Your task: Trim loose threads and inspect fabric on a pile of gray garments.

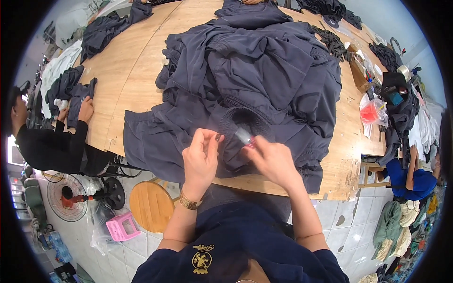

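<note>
A large heap of dark grey garments [264, 70] covers the table in front of me. On its near side lies a garment with a gathered elastic waistband [247, 111], its opening turned up toward me. At the left edge of that opening, my left hand [203, 153] is closed in a pinch; what is between thumb and fingers is too small to make out. My right hand [273, 162] is closed around a small tool [244, 137], smeared by motion, with a pale end and a reddish-pink part. The tool's pale end points into the waistband opening.
The wooden table [137, 80] extends left and away. At the left, a person in black [52, 146] handles dark cloth. Another person in blue [415, 181] sits at the far right. A red container in plastic [373, 112] stands on the right edge. A round stool [152, 206] and a fan [67, 197] are below left.
</note>
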Demonstrator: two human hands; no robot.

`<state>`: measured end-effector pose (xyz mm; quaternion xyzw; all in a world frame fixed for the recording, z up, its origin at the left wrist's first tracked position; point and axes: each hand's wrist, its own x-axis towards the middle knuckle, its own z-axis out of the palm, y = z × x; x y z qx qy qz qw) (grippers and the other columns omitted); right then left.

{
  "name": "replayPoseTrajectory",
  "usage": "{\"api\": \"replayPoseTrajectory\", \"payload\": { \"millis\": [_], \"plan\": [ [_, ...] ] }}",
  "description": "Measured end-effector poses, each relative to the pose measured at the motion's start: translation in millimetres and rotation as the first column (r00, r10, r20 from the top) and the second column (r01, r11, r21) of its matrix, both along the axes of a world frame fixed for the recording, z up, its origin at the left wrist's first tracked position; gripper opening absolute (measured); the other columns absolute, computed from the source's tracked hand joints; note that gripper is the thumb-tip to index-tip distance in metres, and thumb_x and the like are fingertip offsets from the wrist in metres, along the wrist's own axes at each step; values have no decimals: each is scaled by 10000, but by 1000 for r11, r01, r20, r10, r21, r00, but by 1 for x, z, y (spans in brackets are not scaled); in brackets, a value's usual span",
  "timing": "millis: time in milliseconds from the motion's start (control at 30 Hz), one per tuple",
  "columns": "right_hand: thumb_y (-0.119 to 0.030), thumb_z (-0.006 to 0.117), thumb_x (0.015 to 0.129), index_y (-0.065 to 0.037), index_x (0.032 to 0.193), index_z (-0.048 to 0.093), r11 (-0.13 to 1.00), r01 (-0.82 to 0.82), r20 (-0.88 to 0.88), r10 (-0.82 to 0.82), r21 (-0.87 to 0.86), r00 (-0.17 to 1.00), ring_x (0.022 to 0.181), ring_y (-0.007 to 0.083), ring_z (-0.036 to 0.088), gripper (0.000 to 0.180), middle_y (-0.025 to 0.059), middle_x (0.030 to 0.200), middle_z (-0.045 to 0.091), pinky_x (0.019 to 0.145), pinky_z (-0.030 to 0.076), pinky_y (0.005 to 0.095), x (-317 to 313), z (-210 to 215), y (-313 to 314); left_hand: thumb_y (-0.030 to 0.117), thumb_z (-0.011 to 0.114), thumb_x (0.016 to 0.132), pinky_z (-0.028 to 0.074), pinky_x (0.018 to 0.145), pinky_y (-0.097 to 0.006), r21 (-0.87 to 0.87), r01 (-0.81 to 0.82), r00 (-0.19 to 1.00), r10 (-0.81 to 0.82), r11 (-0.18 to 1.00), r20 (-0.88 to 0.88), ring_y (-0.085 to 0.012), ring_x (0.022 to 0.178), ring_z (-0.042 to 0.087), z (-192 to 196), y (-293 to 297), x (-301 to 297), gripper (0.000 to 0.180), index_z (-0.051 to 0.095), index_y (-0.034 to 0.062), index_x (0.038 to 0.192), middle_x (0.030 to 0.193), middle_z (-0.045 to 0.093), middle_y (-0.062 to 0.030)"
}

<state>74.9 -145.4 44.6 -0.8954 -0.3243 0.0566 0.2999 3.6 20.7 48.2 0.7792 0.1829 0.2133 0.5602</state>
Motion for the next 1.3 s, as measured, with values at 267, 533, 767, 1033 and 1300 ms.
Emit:
{"api": "replayPoseTrajectory", "payload": {
  "millis": [267, 533, 767, 1033, 1300],
  "plan": [
    [-164, 723, 768, 6, 848, 475, 870, 240, -138, -199, 431, 970, 601, 212, 512, 312, 107, 708, 508, 572, 407, 316, 27, -43, -12, 123, 689, 771, 443, 848, -382, 561, 54, 987, -128, 826, 93, -307, 980, 572, -15, 10, 30, 346, 567, 45, 1086, 1052, 599, -154],
    [71, 550, 824, -116, 755, 341, 441, 527, -674, 306, 726, 672, 733, 65, 489, 288, -17, 751, 481, 698, 407, 196, 34, -51, -13, 232, 572, 904, 466, 765, -288, -257, 584, 715, -638, 770, -286, -201, 856, 628, -24, 31, 51, 276, 639, -32, 948, 917, 674, -75],
    [-26, 553, 887, -80, 821, 422, 503, 538, -692, 183, 676, 698, 743, 75, 543, 156, 14, 769, 536, 696, 437, 208, 49, -42, -5, 198, 505, 956, 542, 705, -256, -907, 400, 764, -594, 130, 252, -134, 752, 654, -41, 29, 55, 251, 600, -30, 1000, 938, 667, -73],
    [-112, 660, 848, -13, 1053, 432, 639, 336, -566, 192, 692, 802, 842, 104, 591, 322, 70, 917, 593, 755, 481, 241, 35, -40, -8, 160, 463, 967, 554, 815, -318, -923, 321, 842, -383, -213, 381, -206, 890, 659, -62, 46, 58, 245, 582, -35, 1056, 1014, 655, -144],
    [-32, 687, 781, -74, 950, 434, 577, 483, -651, 114, 658, 750, 819, 68, 482, 307, -18, 847, 461, 753, 413, 201, 37, -43, -7, 265, 468, 973, 543, 789, -295, -983, 161, 927, -355, 84, 122, -198, 860, 654, -74, 58, 62, 353, 555, -44, 1121, 1009, 649, -141]
  ]
}}
